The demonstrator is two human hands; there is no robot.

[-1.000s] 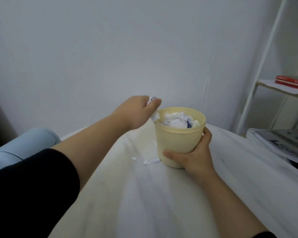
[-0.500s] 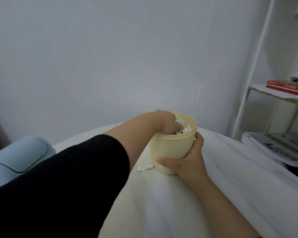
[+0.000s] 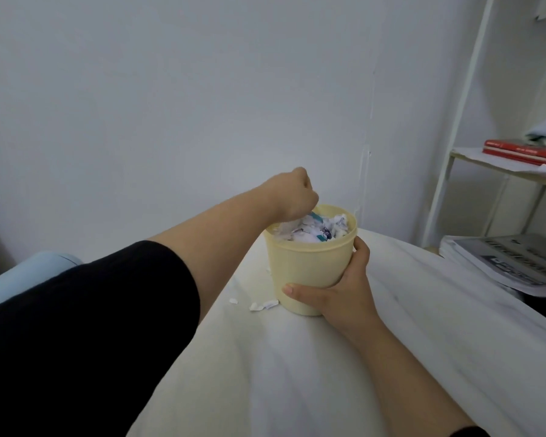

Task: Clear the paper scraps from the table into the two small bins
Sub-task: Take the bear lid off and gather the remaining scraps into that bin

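Pale yellow plastic is the material of the small bin [image 3: 309,266] that I see in the middle of the view, standing upright on the white table [image 3: 297,373]. It is filled up to the rim with crumpled paper [image 3: 316,230], white with some blue and teal marks.

My right hand [image 3: 344,294] grips the bin low on its right side. The thumb [image 3: 300,290] lies across the near wall, and the other fingers curl round the far right wall, where I see only one of them at the rim.

My left hand [image 3: 293,193] is over the far left part of the rim, with the knuckles up and the fingers curled downward into the paper. The fingertips are hidden behind the hand, so I cannot tell if they pinch a scrap or only press on the pile. A black sleeve [image 3: 76,326] covers that arm to the elbow.

Some scraps are not in a bin: two torn white pieces [image 3: 263,305] lie on the table just beside the left foot of the yellow bin, and a smaller bit [image 3: 233,301] is a little more to the left.

The second bin [image 3: 29,272], light blue, is at the left edge, partly hidden by my arm.

On the right stands a white shelf [image 3: 451,152] with red books [image 3: 524,151], and lower a stack of printed papers [image 3: 511,263].
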